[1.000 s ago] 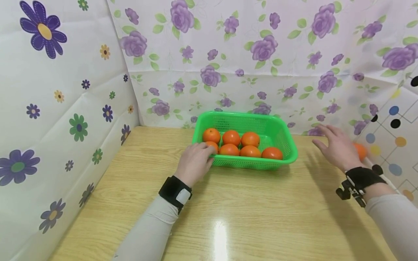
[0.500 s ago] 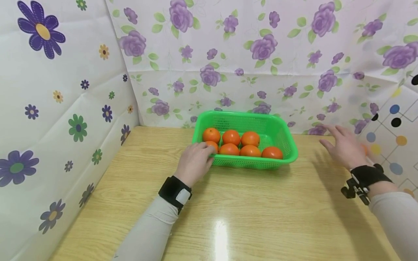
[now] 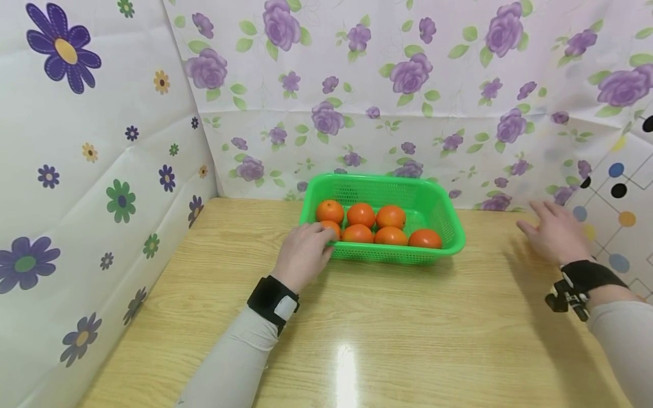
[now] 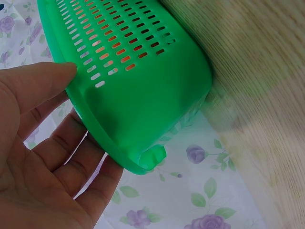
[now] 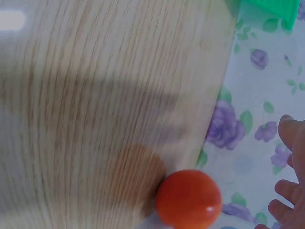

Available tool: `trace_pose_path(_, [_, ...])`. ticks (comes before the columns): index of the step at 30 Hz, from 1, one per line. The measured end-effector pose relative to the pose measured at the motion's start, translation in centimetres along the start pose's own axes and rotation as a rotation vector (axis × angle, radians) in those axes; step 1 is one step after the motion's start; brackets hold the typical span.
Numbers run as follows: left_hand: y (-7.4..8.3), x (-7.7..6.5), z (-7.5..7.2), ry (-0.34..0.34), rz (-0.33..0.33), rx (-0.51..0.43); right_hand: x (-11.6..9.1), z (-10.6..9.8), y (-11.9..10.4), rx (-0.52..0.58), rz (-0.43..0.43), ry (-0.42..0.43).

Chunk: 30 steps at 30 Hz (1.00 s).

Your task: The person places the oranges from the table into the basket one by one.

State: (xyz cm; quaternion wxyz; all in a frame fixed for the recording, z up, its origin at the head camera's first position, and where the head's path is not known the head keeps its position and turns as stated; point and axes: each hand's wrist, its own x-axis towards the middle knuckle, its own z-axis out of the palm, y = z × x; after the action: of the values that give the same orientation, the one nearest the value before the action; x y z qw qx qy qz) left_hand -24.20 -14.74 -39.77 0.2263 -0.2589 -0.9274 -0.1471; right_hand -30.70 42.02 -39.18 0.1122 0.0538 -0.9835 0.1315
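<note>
A green plastic basket [image 3: 388, 254] with perforated walls stands at the back of the table, holding several oranges [image 3: 361, 216] in two rows. At its front left corner my left hand [image 3: 303, 255] grips the rim, thumb on the outer wall and fingers at the rim's other side in the left wrist view. My right hand [image 3: 557, 235] is over the right side of the table with fingers extended and nothing held. Near it, a single orange [image 5: 188, 199] lies at the table's edge in the right wrist view; the hand hides it in the head view.
The wooden table [image 3: 408, 328] meets a floral sheet [image 3: 357, 85] along its back. A flower-patterned sheet [image 3: 102, 170] borders the left side, and a dotted sheet [image 3: 632, 192] the right. The right wrist carries a black strap [image 3: 592, 276] with a camera mount.
My right hand has moved rightward, away from the basket, and now covers the loose orange that showed behind it earlier. The left hand and the basket stay in place.
</note>
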Motion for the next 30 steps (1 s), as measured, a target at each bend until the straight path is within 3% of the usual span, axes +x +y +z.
trace_pose_path(8, [0.1, -0.1, 0.1, -0.002, -0.006, 0.006, -2.1, -2.3, -2.8, -0.021, 0.021, 0.012])
trace_pose_path(17, [0.1, -0.1, 0.0, -0.004, -0.007, 0.006, -2.4, -2.1, -1.2, -0.028, 0.059, 0.023])
trace_pose_path(24, [0.1, -0.1, 0.0, 0.003, -0.003, 0.007, -3.0, -3.5, -2.3, -0.058, 0.073, -0.013])
trace_pose_path(30, [0.1, -0.1, 0.0, 0.016, 0.007, 0.023, -1.7, -1.5, 1.9, -0.049, 0.093, -0.017])
